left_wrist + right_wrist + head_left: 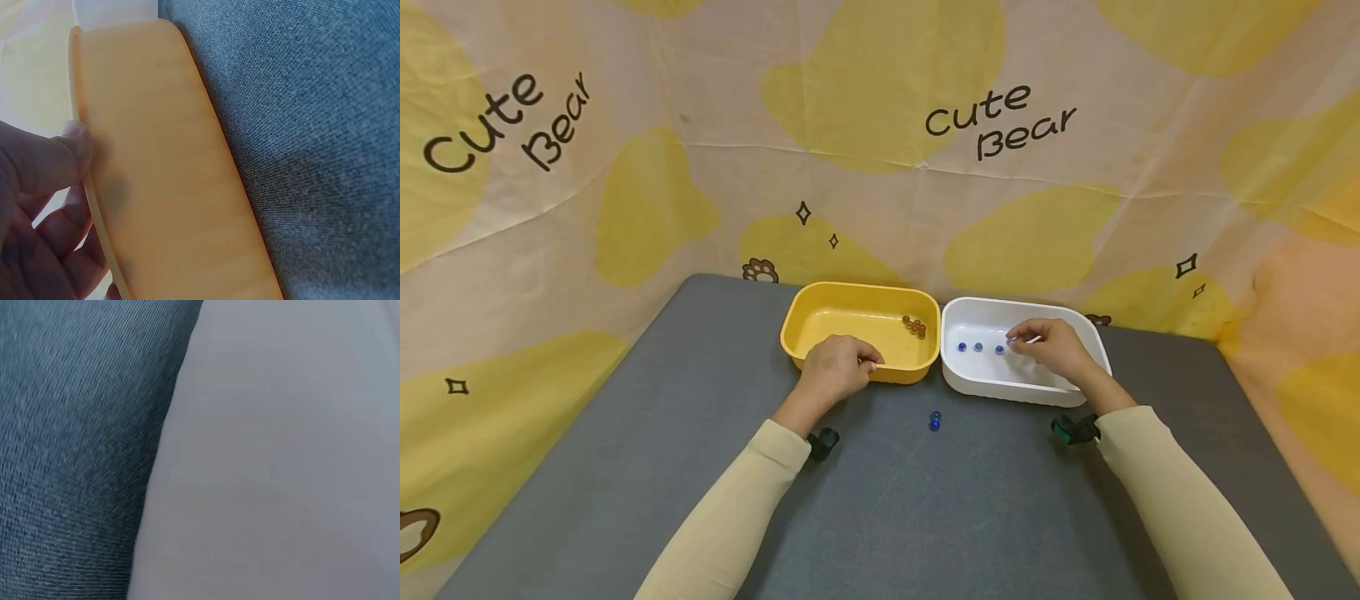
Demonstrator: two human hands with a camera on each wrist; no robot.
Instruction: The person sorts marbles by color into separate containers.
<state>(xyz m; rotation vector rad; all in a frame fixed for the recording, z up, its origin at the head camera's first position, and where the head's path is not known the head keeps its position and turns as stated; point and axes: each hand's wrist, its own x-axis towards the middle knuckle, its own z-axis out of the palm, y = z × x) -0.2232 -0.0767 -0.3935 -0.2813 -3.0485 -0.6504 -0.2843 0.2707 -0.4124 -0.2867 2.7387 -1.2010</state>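
Note:
My left hand grips the near rim of the yellow bin; in the left wrist view the thumb lies on the rim and the fingers curl inside it. Over the white bin is my right hand, its thumb and fingertips pinching a pale blue glass marble. Beside those fingertips, a dark blue marble rests on the bin floor, with two more blue marbles to its left. The right wrist view shows the bin's outer wall but no hand.
Several amber marbles cluster at the right end of the yellow bin. Two blue marbles lie touching on the grey tabletop in front of the bins. The bins stand side by side against a printed cloth backdrop.

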